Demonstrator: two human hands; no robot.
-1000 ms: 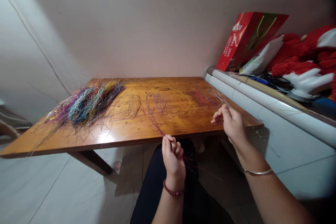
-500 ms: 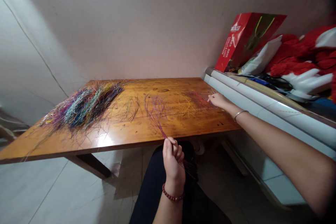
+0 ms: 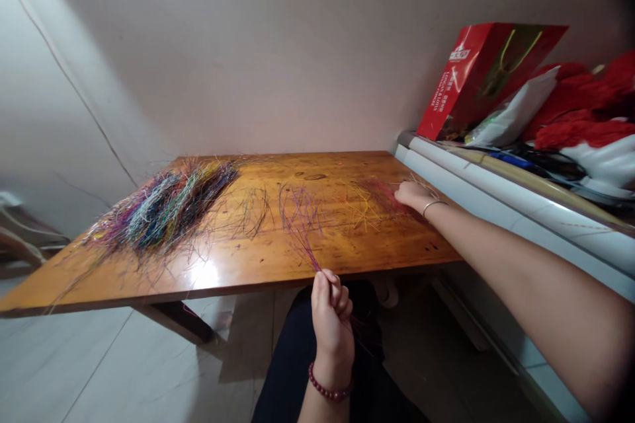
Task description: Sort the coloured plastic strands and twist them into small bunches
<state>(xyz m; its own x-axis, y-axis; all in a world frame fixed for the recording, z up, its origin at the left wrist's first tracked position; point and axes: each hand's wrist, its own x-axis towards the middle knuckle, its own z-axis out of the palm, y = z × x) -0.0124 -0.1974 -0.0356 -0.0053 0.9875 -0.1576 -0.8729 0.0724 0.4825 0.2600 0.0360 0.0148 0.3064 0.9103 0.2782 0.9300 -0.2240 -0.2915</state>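
My left hand (image 3: 332,307), a beaded bracelet on its wrist, is closed around a bundle of thin purple wires (image 3: 308,252) just off the table's front edge. The far ends of the bundle fan out over a loose patch of purple wires (image 3: 301,208) on the wood. At the table's right end my right hand (image 3: 413,194) has its fingers pressed together at a small pile of thin red wires (image 3: 381,193). What those fingers hold, if anything, is hidden. Between the hands lie yellow wires (image 3: 364,207).
A big tangled heap of many-coloured wires (image 3: 169,208) covers the left of the wooden table (image 3: 278,264). Dark wires (image 3: 251,211) lie beside it. At right, a white cabinet (image 3: 476,178) carries a red paper bag (image 3: 456,79) and red fluffy material (image 3: 580,106).
My right hand has turned slightly and sits lower against the red wires, its fingertips less visible. My left hand keeps its hold on the purple wires. The whole view has shifted a little.
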